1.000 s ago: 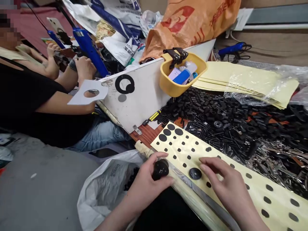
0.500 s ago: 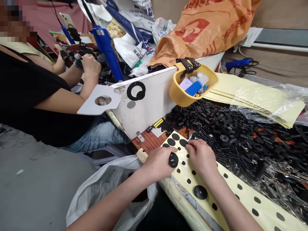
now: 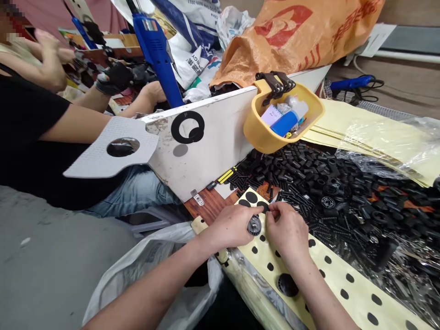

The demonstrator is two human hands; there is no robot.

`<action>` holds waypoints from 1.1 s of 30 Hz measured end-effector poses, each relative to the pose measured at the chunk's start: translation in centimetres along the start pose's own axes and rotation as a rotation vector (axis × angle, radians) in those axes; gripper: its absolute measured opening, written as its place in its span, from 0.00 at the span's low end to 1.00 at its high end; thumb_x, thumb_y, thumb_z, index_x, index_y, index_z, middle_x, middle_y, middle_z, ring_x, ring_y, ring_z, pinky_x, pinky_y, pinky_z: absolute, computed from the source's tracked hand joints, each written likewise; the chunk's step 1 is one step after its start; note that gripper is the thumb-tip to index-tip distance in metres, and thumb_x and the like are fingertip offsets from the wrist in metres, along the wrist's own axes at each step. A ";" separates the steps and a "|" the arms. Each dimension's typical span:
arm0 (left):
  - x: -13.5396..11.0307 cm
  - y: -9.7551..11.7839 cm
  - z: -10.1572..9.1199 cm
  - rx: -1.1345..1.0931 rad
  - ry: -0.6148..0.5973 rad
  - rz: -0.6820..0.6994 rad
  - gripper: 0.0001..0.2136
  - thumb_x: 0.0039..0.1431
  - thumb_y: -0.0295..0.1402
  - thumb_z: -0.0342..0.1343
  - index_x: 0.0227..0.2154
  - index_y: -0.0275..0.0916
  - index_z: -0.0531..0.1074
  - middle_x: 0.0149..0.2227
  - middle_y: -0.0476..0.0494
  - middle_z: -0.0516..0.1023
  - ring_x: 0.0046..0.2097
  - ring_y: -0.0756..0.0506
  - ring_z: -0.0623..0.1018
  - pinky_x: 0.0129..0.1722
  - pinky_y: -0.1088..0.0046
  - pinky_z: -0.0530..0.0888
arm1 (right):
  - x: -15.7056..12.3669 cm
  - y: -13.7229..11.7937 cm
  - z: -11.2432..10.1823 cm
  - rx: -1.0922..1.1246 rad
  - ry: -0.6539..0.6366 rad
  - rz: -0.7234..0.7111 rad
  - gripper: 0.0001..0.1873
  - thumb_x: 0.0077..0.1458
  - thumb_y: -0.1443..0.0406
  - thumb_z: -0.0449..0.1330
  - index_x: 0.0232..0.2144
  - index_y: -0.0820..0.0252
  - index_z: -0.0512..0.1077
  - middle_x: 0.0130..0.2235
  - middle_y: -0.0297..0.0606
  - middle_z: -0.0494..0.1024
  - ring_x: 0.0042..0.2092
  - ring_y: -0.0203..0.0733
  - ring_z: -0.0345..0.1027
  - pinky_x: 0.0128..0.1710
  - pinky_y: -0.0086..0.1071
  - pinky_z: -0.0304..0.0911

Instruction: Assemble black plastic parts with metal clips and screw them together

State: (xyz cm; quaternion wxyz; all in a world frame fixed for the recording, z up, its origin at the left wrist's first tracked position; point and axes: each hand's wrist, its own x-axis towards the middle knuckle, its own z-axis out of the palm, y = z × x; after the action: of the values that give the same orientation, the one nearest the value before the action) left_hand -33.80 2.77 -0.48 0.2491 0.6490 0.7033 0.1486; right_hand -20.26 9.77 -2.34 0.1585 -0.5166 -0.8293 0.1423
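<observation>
My left hand is closed around a round black plastic part with a ridged face, its index finger stretched to a black round sticker. Thumb and fingertips of my right hand pinch at that sticker's right edge; how far it is lifted cannot be made out. Both hands are over a pale yellow sheet dotted with large round and small black stickers. Another round black part lies on the sheet beside my right forearm.
Beyond the sheet lies a heap of small black parts, with metal pieces at right. A yellow bin hangs on a white board. A co-worker's arm is at left. A white bag is below the table edge.
My left hand has moved right, its index finger now meeting the sticker at my right fingertips. The held part has turned. The co-worker's arms have moved, and the view has shifted slightly.
</observation>
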 end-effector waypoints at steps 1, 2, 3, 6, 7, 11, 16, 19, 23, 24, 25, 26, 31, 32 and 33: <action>0.0 0.0 0.0 -0.005 0.007 0.006 0.33 0.44 0.25 0.53 0.58 0.45 0.65 0.45 0.41 0.81 0.45 0.38 0.79 0.42 0.67 0.73 | 0.1 -0.1 0.0 0.013 0.001 0.018 0.08 0.50 0.69 0.54 0.30 0.56 0.73 0.30 0.37 0.78 0.31 0.43 0.70 0.26 0.32 0.52; -0.1 0.0 0.1 -0.008 0.012 0.012 0.33 0.44 0.25 0.53 0.58 0.45 0.65 0.45 0.41 0.81 0.44 0.38 0.79 0.41 0.67 0.73 | 0.1 -0.1 -0.1 0.025 -0.001 0.037 0.08 0.50 0.68 0.54 0.30 0.56 0.74 0.31 0.37 0.78 0.31 0.43 0.71 0.26 0.32 0.53; -0.1 0.0 0.1 -0.009 0.014 0.018 0.34 0.44 0.25 0.53 0.58 0.45 0.64 0.45 0.41 0.81 0.44 0.38 0.79 0.40 0.67 0.73 | 0.2 -0.1 -0.1 0.037 -0.006 0.055 0.08 0.50 0.68 0.54 0.30 0.55 0.74 0.31 0.36 0.78 0.31 0.43 0.71 0.26 0.32 0.53; -0.1 0.1 -0.1 -0.005 0.013 0.025 0.33 0.43 0.25 0.53 0.57 0.46 0.66 0.43 0.42 0.81 0.43 0.38 0.80 0.38 0.69 0.72 | 0.3 -0.1 -0.1 0.070 -0.033 0.115 0.07 0.50 0.65 0.55 0.29 0.54 0.74 0.29 0.35 0.79 0.30 0.44 0.70 0.26 0.32 0.54; -0.1 0.1 -0.2 -0.006 0.014 0.026 0.33 0.43 0.25 0.53 0.57 0.47 0.66 0.41 0.43 0.82 0.42 0.38 0.80 0.37 0.69 0.72 | 0.3 -0.1 -0.1 0.081 -0.043 0.132 0.07 0.50 0.64 0.56 0.28 0.54 0.75 0.29 0.35 0.78 0.30 0.44 0.70 0.25 0.32 0.54; -0.1 0.3 -0.4 -0.009 0.020 0.025 0.31 0.45 0.26 0.52 0.56 0.50 0.68 0.36 0.45 0.83 0.37 0.40 0.80 0.32 0.71 0.70 | 0.6 0.0 -0.2 0.124 -0.078 0.173 0.07 0.49 0.63 0.56 0.25 0.53 0.75 0.26 0.35 0.78 0.29 0.44 0.70 0.24 0.32 0.54; 0.0 0.4 -0.3 -0.015 0.030 0.019 0.27 0.46 0.27 0.52 0.52 0.50 0.71 0.33 0.45 0.83 0.35 0.41 0.80 0.30 0.73 0.69 | 0.7 0.4 0.0 0.175 -0.105 0.189 0.07 0.47 0.63 0.57 0.24 0.53 0.75 0.24 0.34 0.76 0.26 0.42 0.69 0.23 0.31 0.54; 0.1 0.3 -0.1 0.005 0.035 0.007 0.24 0.46 0.27 0.52 0.48 0.50 0.74 0.32 0.45 0.82 0.36 0.40 0.80 0.31 0.72 0.69 | 0.5 0.6 0.3 0.213 -0.101 0.178 0.06 0.46 0.63 0.57 0.23 0.53 0.75 0.23 0.33 0.75 0.25 0.41 0.68 0.23 0.30 0.55; 0.3 -0.2 0.5 -0.044 0.049 -0.007 0.19 0.45 0.28 0.53 0.42 0.48 0.76 0.32 0.47 0.82 0.36 0.41 0.79 0.32 0.72 0.70 | 0.0 0.8 0.8 0.269 -0.071 0.149 0.06 0.45 0.63 0.58 0.22 0.54 0.74 0.23 0.33 0.75 0.25 0.40 0.67 0.24 0.30 0.55; 0.4 -0.5 0.6 -0.092 0.063 -0.018 0.17 0.45 0.29 0.54 0.40 0.46 0.77 0.32 0.47 0.82 0.35 0.42 0.79 0.32 0.72 0.70 | -0.1 0.9 0.9 0.284 -0.064 0.141 0.05 0.45 0.64 0.58 0.22 0.54 0.74 0.24 0.32 0.75 0.25 0.39 0.66 0.24 0.30 0.55; 0.4 -0.7 0.7 -0.145 0.080 -0.033 0.14 0.46 0.30 0.55 0.37 0.44 0.77 0.32 0.47 0.81 0.35 0.43 0.79 0.32 0.73 0.71 | -0.3 1.0 1.0 0.300 -0.056 0.132 0.05 0.45 0.64 0.58 0.22 0.54 0.74 0.24 0.32 0.75 0.25 0.39 0.66 0.25 0.30 0.56; 0.5 -0.9 0.6 -0.192 0.098 -0.049 0.12 0.46 0.30 0.56 0.36 0.42 0.77 0.32 0.47 0.81 0.34 0.44 0.79 0.32 0.74 0.71 | -0.4 1.0 1.1 0.316 -0.049 0.120 0.05 0.45 0.65 0.58 0.22 0.55 0.74 0.25 0.32 0.75 0.25 0.38 0.65 0.26 0.30 0.56; 1.2 -0.8 -1.3 -0.217 0.107 0.012 0.21 0.44 0.23 0.53 0.43 0.43 0.76 0.38 0.48 0.81 0.38 0.46 0.78 0.35 0.76 0.70 | -1.0 1.0 1.2 0.383 -0.009 0.051 0.07 0.48 0.65 0.57 0.23 0.55 0.74 0.27 0.33 0.74 0.27 0.38 0.64 0.30 0.31 0.58; 1.5 -0.5 -1.9 -0.177 0.064 0.055 0.24 0.42 0.22 0.53 0.45 0.45 0.75 0.39 0.49 0.81 0.38 0.45 0.78 0.34 0.76 0.70 | -1.0 1.0 1.3 0.390 -0.001 0.043 0.07 0.48 0.65 0.57 0.23 0.56 0.74 0.27 0.33 0.74 0.27 0.38 0.64 0.30 0.32 0.58; 1.8 -0.2 -2.4 -0.125 0.006 0.088 0.26 0.41 0.21 0.53 0.45 0.48 0.75 0.38 0.49 0.82 0.38 0.44 0.78 0.33 0.75 0.69 | -1.0 1.0 1.3 0.394 0.006 0.037 0.06 0.48 0.66 0.57 0.23 0.56 0.74 0.27 0.33 0.73 0.27 0.39 0.64 0.30 0.32 0.57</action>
State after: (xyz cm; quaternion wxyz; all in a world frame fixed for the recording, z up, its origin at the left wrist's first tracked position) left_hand -35.33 4.76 1.11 0.2802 0.6619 0.6643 0.2050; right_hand -19.56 9.18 -3.99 0.2565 -0.4913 -0.7752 0.3031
